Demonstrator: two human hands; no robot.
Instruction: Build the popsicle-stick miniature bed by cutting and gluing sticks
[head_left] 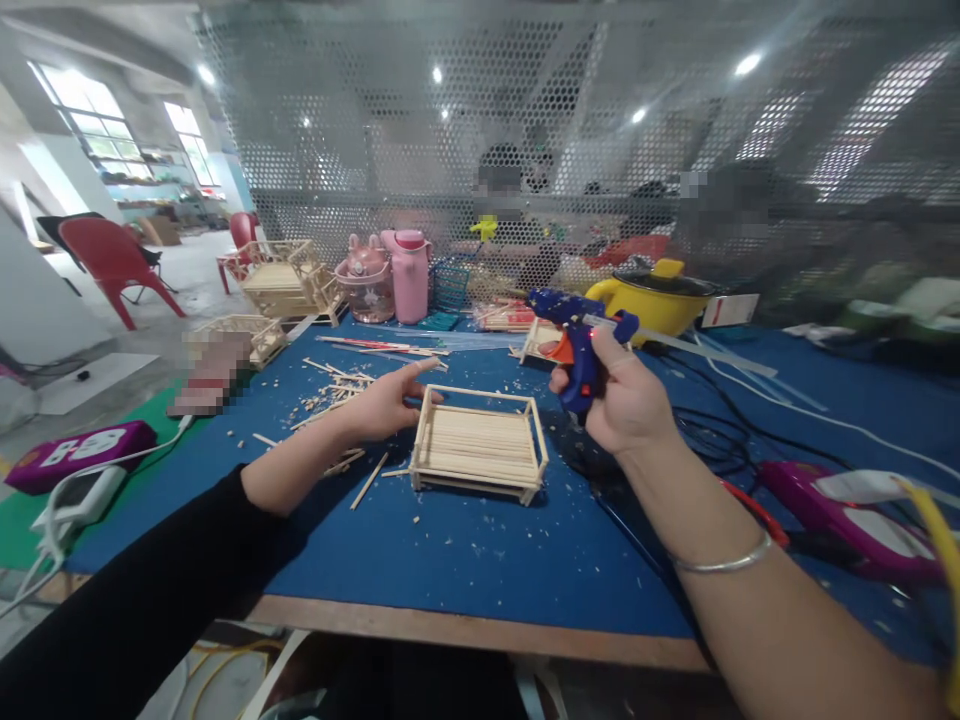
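A small bed-like frame of thin wooden sticks (480, 447) stands on the blue table, with a slatted base and raised rails. At its far left corner post, my left hand (390, 405) has its index finger stretched out above the rail while the lower fingers close about the post; their tips are partly hidden. My right hand (626, 400) is wrapped round a blue glue gun (579, 380) with an orange trigger, raised to the right of the frame and apart from it. A clear glue stick (600, 322) shows at the gun's back.
Loose sticks (334, 390) and offcuts lie left of the frame. Behind are a pink flask (410, 278), a yellow pot (660, 298) and larger stick models (281, 283). Black cables (709, 430) and a purple power strip (840, 520) lie right; a phone (212, 372) lies left.
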